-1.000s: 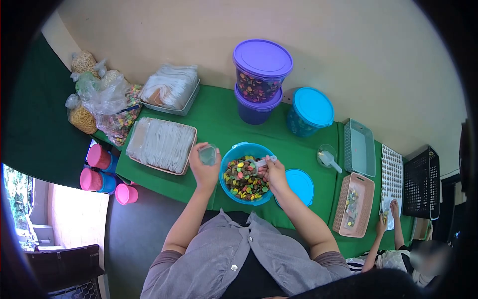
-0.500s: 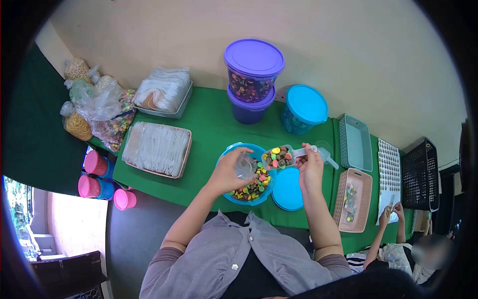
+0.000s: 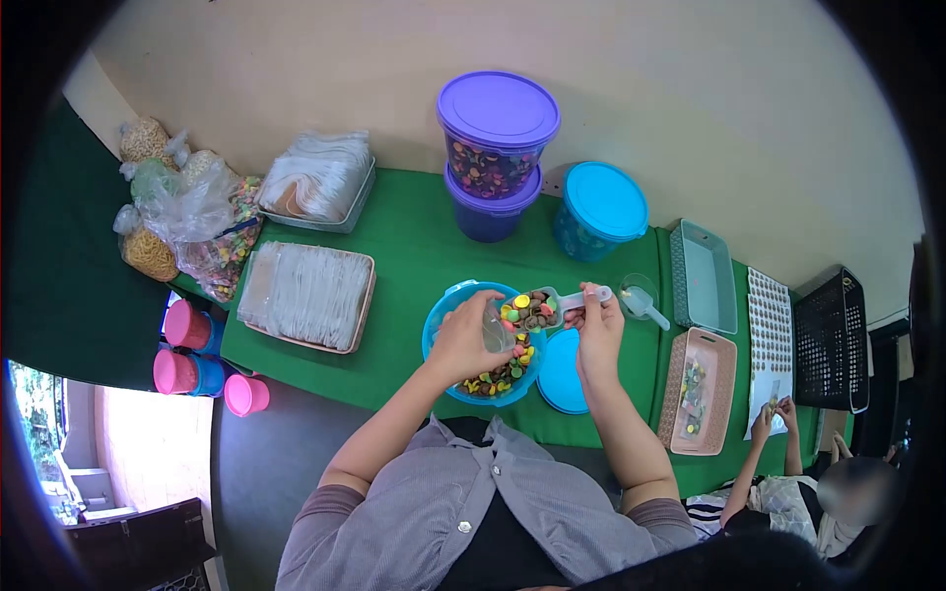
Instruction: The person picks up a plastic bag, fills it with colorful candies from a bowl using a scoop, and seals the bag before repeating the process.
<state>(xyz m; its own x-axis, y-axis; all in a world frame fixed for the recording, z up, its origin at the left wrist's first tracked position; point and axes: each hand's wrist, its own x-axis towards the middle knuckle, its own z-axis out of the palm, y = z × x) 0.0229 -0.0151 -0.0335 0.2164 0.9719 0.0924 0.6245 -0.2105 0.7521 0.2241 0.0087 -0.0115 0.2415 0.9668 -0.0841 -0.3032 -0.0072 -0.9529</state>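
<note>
My right hand (image 3: 599, 315) grips the handle of a translucent scoop (image 3: 567, 303), which is heaped with yellow, green, pink and brown button-shaped pieces (image 3: 532, 309). My left hand (image 3: 463, 340) is closed around a clear plastic pouch (image 3: 499, 333), its mouth facing the scoop. The scoop's front edge is right at the pouch's opening. Both are above a blue tub (image 3: 434, 320) holding more of the coloured pieces (image 3: 501, 379). Part of the tub is hidden behind my left hand. A round blue lid (image 3: 564, 379) lies beside the tub, below my right hand.
Baskets of clear pouches (image 3: 305, 295) stand at left, near bagged snacks (image 3: 212, 212). Lidded purple tubs (image 3: 498, 108) and a blue one (image 3: 601, 212) are behind. A second scoop (image 3: 642, 303) lies right, by a peach basket (image 3: 724, 394). Another person's hands (image 3: 774, 419) work far right.
My right hand has moved the loaded scoop left, up to the pouch. My left hand has shifted slightly, turning the pouch toward the scoop. The other person's hands have moved a little.
</note>
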